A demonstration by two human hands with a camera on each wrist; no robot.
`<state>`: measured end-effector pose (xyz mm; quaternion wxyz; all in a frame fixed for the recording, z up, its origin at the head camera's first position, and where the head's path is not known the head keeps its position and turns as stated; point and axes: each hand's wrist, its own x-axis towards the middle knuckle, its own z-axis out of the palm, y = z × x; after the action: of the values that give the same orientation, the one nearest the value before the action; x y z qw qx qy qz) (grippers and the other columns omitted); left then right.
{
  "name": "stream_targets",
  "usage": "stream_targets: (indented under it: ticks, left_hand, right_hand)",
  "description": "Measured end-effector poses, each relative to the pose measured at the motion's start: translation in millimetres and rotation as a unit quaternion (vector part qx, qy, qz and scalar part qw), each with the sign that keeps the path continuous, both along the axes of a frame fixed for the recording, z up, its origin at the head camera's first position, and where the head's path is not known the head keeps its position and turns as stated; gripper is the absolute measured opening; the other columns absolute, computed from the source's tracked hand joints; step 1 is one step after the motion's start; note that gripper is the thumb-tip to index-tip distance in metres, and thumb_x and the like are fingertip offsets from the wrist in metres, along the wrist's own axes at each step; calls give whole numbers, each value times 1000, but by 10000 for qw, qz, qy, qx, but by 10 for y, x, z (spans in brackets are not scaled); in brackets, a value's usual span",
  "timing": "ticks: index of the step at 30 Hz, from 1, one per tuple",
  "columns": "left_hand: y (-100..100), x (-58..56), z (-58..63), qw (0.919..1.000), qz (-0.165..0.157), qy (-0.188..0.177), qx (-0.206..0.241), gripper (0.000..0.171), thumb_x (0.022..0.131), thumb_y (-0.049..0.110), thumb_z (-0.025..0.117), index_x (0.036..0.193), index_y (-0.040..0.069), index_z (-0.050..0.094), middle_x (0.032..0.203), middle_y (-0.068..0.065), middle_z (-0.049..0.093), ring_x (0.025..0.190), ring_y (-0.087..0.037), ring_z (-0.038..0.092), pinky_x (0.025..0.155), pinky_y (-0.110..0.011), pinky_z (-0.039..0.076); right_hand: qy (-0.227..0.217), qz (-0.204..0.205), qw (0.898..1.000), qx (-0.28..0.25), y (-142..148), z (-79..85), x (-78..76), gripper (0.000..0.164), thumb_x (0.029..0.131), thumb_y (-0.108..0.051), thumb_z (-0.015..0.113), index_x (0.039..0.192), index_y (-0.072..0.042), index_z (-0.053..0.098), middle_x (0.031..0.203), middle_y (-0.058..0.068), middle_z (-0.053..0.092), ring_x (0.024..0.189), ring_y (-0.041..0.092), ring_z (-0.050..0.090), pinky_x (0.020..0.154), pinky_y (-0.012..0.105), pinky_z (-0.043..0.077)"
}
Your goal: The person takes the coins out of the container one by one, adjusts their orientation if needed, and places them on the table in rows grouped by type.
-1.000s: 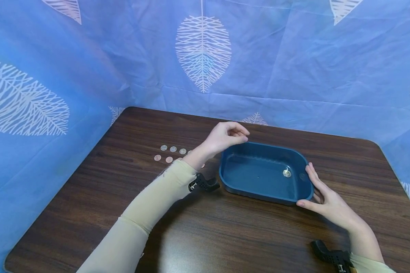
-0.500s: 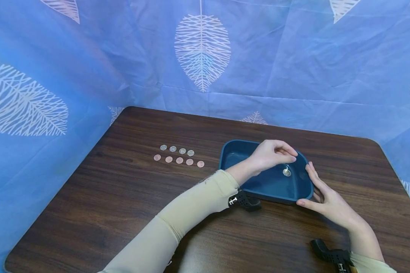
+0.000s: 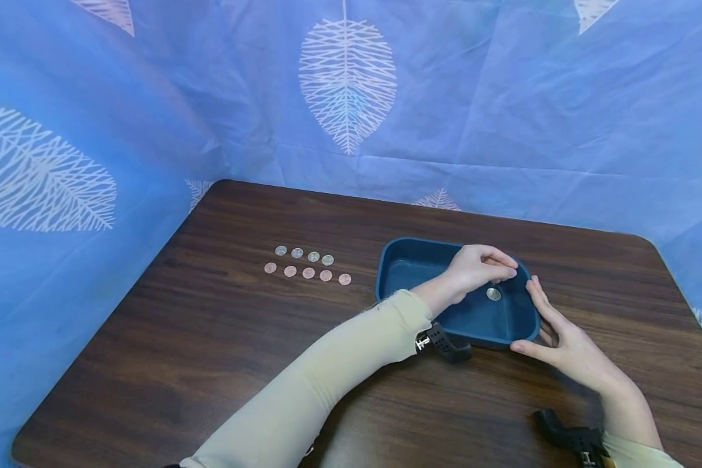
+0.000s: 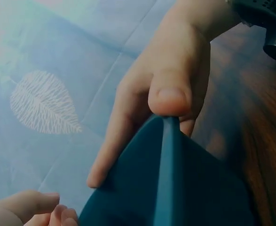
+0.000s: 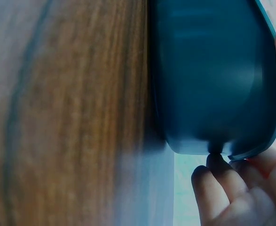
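A dark blue plastic bin [image 3: 406, 250] stands on the table, and one silver coin [image 3: 493, 294] lies in its right half. Over that half is my left hand [image 3: 474, 268], its thumb and fingertips drawn together; whether a coin is between them is not visible. In the left wrist view, the thumb [image 4: 46, 202] and curled fingers of that hand show at lower left. My right hand [image 3: 567, 348] grips the bin's near right corner, thumb on the rim and fingers along the right wall. Its fingers [image 5: 222, 183] also touch the bin's end in the right wrist view.
Two rows of coins lie left of the bin on the dark wooden table [image 3: 222, 364]: several silver coins [image 3: 297, 253] behind several copper coins [image 3: 308, 273]. Blue cloth [image 3: 485, 97] with white leaf prints hangs behind the table.
My left hand has travelled right, from above the bin's far left corner to over its right half. The right hand stays on the bin, and the visible coins have not moved.
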<state>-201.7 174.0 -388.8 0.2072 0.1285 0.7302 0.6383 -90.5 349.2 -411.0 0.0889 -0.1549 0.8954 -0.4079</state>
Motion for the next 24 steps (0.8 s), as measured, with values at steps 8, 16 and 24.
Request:
stream_targets:
  ticks: [8, 16, 24]
  left_hand:
    - [22, 25, -17, 9982, -120, -44, -586, 8, 79, 15, 70, 87, 15, 71, 73, 7, 64, 73, -9, 61, 67, -23, 48]
    - [31, 30, -86, 9942, -495, -362, -886, 10, 79, 11, 70, 88, 14, 71, 76, 5, 66, 70, -7, 60, 66, -22, 47]
    - [46, 24, -126, 9917, -568, -53, -1152, 13, 80, 10, 69, 93, 13, 69, 75, 5, 65, 68, -6, 60, 62, -19, 47]
  right_hand:
    - [-87, -27, 9997, 238, 10, 15, 15, 90, 88, -17, 60, 144, -32, -8, 149, -14, -17, 121, -20, 8, 81, -3, 29]
    - [-57, 17, 9997, 253, 1, 23, 4, 90, 88, -16, 60, 144, -31, -8, 149, -12, -18, 119, -24, 6, 81, -3, 28]
    - [45, 39, 9999, 156, -11, 22, -5, 93, 86, -14, 62, 145, -28, -8, 148, -15, -19, 121, -21, 5, 81, -2, 28]
